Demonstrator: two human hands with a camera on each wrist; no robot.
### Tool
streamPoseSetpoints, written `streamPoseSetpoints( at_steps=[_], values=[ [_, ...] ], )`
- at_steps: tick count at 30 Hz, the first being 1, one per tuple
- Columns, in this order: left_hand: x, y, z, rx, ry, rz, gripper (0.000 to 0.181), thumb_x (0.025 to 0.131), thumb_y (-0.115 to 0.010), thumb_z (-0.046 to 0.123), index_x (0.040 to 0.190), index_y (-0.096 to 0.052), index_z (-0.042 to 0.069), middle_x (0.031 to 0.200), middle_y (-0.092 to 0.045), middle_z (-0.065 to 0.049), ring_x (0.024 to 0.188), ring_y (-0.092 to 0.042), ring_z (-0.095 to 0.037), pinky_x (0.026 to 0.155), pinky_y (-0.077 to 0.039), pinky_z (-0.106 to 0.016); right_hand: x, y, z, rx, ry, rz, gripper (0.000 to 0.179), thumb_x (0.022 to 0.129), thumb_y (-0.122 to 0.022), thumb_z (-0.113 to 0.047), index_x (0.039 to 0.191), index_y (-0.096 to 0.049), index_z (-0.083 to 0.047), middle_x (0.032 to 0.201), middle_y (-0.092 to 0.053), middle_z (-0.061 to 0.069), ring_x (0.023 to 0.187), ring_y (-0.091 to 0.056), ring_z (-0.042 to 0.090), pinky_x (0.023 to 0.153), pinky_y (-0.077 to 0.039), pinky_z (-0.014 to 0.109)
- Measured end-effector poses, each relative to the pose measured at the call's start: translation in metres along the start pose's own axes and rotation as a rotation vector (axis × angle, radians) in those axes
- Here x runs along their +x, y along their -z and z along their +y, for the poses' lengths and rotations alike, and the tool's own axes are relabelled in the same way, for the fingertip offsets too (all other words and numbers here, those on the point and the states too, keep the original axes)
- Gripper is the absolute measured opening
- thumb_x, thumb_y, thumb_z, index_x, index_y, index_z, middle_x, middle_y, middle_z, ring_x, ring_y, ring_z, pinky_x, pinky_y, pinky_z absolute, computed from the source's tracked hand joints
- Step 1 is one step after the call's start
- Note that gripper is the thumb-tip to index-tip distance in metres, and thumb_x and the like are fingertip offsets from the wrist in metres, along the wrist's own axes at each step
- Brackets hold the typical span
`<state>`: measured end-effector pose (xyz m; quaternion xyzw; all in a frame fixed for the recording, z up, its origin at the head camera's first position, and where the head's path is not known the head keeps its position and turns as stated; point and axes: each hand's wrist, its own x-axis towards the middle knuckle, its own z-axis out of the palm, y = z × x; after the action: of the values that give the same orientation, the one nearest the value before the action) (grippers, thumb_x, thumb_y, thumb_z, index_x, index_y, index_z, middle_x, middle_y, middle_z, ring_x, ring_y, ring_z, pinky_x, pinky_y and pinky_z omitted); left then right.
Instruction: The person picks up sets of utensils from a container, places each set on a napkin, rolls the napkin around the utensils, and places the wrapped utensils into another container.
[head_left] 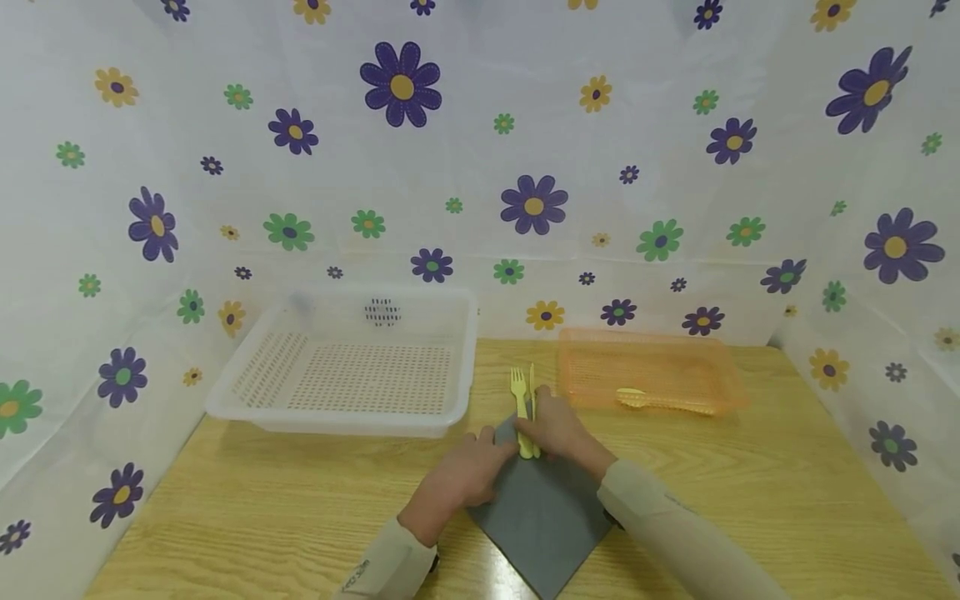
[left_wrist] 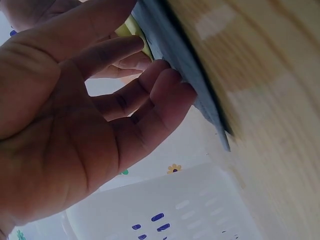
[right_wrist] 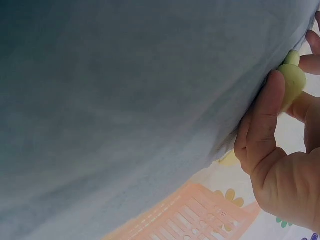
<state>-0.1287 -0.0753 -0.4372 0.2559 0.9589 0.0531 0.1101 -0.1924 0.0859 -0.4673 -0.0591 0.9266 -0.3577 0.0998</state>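
Observation:
A grey folded cloth napkin [head_left: 546, 521] lies on the table as a diamond, one corner facing the front edge. A yellow fork [head_left: 518, 385] and a slim yellow knife [head_left: 532, 382] lie side by side along its far corner, tines pointing away. My right hand [head_left: 557, 427] grips both handles between thumb and fingers; their rounded ends [right_wrist: 294, 80] show in the right wrist view. At the napkin's left edge is my left hand [head_left: 468, 471]. Its fingers bend loosely, and the fingertips [left_wrist: 172, 92] touch the cloth in the left wrist view.
A large white perforated basket [head_left: 465, 392] stands at the back left. At the back right is a shallow orange basket [head_left: 660, 343] with a yellow spoon [head_left: 633, 398] in it. A flowered sheet [head_left: 465, 150] hangs behind and along both sides of the wooden table [head_left: 300, 500].

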Motion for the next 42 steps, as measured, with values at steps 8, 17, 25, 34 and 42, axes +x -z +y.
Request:
streamPoseSetpoints(
  at_steps=[8,17,25,34,42],
  values=[
    [0.002,-0.001,-0.001,0.002,-0.011,0.003,0.06,0.076,-0.086,0.011,0.13,-0.059,0.018,0.114,-0.055,-0.015,0.09,-0.056,-0.028,0.066,-0.052,-0.035,0.002,-0.001,0.0,-0.045,-0.018,0.004,0.037,0.091,-0.064,-0.013,0.116,-0.047,0.009,0.065,-0.056,0.009,0.039,-0.056,0.016,0.035,-0.046,0.029],
    [0.0,0.0,-0.002,-0.017,-0.016,0.002,0.06,0.076,-0.086,0.011,0.129,-0.058,0.015,0.117,-0.054,-0.017,0.094,-0.057,-0.032,0.069,-0.053,-0.037,0.004,0.0,0.003,0.002,-0.035,-0.033,0.043,0.093,-0.062,-0.017,0.122,-0.044,0.009,0.07,-0.057,0.011,0.045,-0.057,0.018,0.037,-0.047,0.03],
    [0.001,0.0,-0.002,-0.022,-0.013,-0.005,0.062,0.076,-0.086,0.014,0.132,-0.058,0.015,0.12,-0.054,-0.018,0.098,-0.058,-0.033,0.071,-0.053,-0.038,0.003,0.003,0.002,0.012,-0.043,-0.048,0.044,0.093,-0.064,-0.018,0.122,-0.044,0.009,0.072,-0.056,0.01,0.047,-0.058,0.018,0.039,-0.049,0.031],
    [0.001,0.0,0.0,-0.032,0.005,-0.013,0.055,0.077,-0.086,0.012,0.126,-0.061,0.012,0.116,-0.053,-0.017,0.099,-0.058,-0.033,0.071,-0.053,-0.038,-0.004,0.009,0.01,0.09,-0.005,-0.036,0.039,0.092,-0.062,-0.013,0.12,-0.048,0.011,0.063,-0.054,0.007,0.041,-0.051,0.015,0.035,-0.043,0.028],
    [0.002,0.0,-0.002,-0.035,-0.006,-0.016,0.051,0.076,-0.086,0.013,0.121,-0.062,0.009,0.113,-0.053,-0.016,0.095,-0.057,-0.03,0.071,-0.053,-0.037,-0.01,0.014,0.019,0.09,-0.024,-0.024,0.057,0.092,-0.061,-0.016,0.136,-0.042,0.014,0.064,-0.056,0.008,0.039,-0.051,0.014,0.036,-0.043,0.026]
  ],
)
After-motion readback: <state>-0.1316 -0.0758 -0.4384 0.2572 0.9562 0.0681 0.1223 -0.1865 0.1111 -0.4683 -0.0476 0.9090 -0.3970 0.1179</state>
